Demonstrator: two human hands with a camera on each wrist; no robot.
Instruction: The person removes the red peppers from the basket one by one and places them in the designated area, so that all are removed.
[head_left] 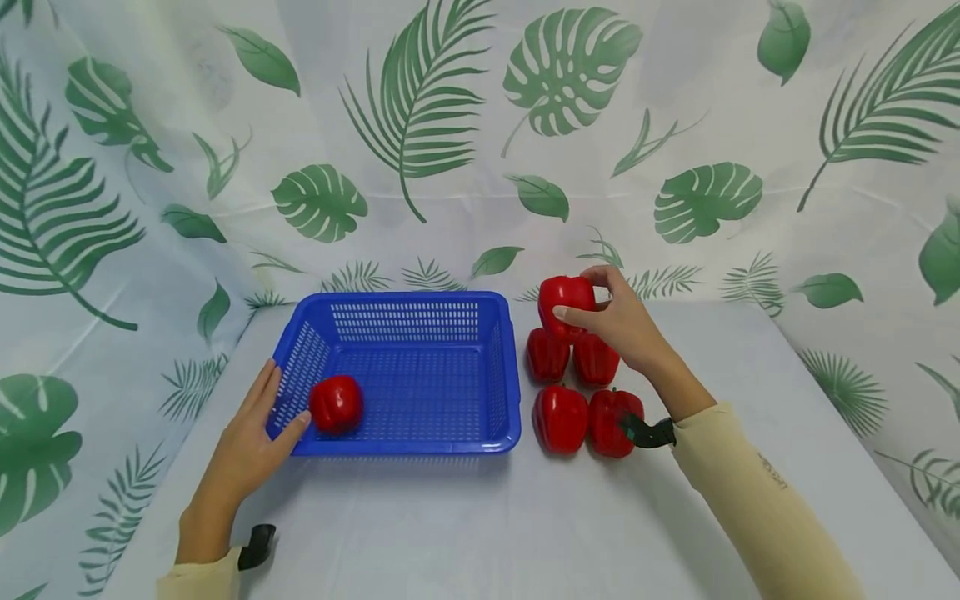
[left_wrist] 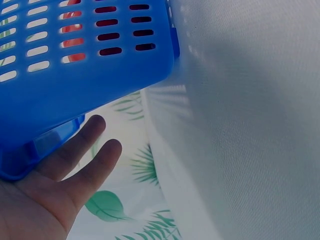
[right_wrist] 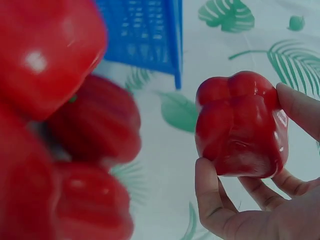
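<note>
In the head view a blue plastic basket [head_left: 423, 392] stands on the table, with one red bell pepper [head_left: 336, 405] at its left end. My left hand [head_left: 246, 454] rests against the basket's left side, thumb over the front left corner. Its visible fingers look straight in the left wrist view. Right of the basket, my right hand [head_left: 622, 323] holds another red bell pepper [head_left: 564, 302] between thumb and fingers. That held pepper [right_wrist: 242, 125] is raised above several red bell peppers [head_left: 561, 419] grouped on the table.
The white-covered table [head_left: 420, 533] extends in front of the basket and to the right of the peppers. A leaf-patterned curtain [head_left: 465, 167] hangs behind the table and at its sides. A black strap [head_left: 257, 546] circles the left wrist.
</note>
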